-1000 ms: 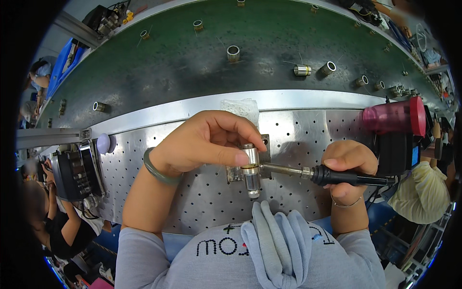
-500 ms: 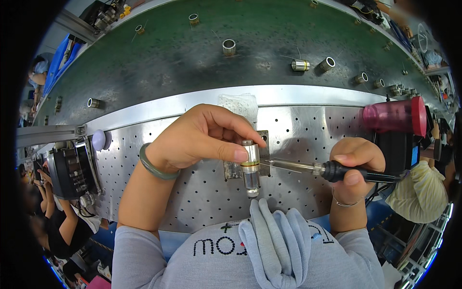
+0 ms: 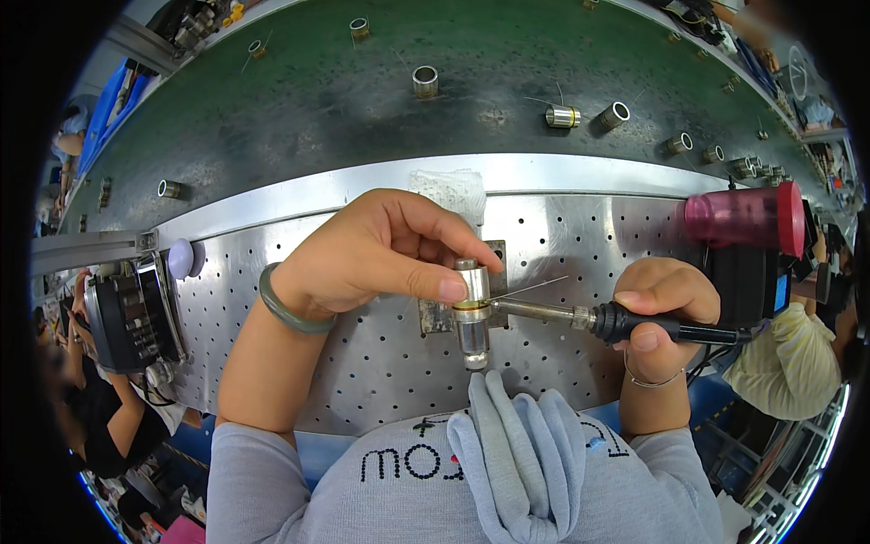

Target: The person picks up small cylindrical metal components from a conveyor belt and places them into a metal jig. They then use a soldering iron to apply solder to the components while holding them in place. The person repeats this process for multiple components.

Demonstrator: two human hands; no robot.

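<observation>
- Soldering looks to be the step in hand: the left hand (image 3: 381, 249) pinches a small metal cylinder (image 3: 472, 313) between thumb and forefinger, fingers pressed tight on its upper part, holding it upright over a little fixture block (image 3: 441, 313) on the perforated steel surface (image 3: 580, 227).
- Coming in from 3 o'clock, the right hand (image 3: 660, 313) has its fingers wrapped shut around the black grip of a soldering iron (image 3: 580, 315), whose tip meets the brass-coloured ring at the cylinder's middle.
- A thin wire (image 3: 535, 286), likely solder, slants toward the same joint from about 2 o'clock; what holds its far end I cannot tell.
- Behind, at 12 o'clock, a green belt (image 3: 299, 109) carries more loose metal sleeves (image 3: 425, 81), well apart from the hands.
- At 3 o'clock beyond the right hand stands a red translucent cup (image 3: 743, 216); a white cloth pad (image 3: 450, 188) lies just past the left hand's knuckles.
- My guess is the next move calls for a steady tip on the ring and a firm pinch, so the cylinder does not turn or tilt.
</observation>
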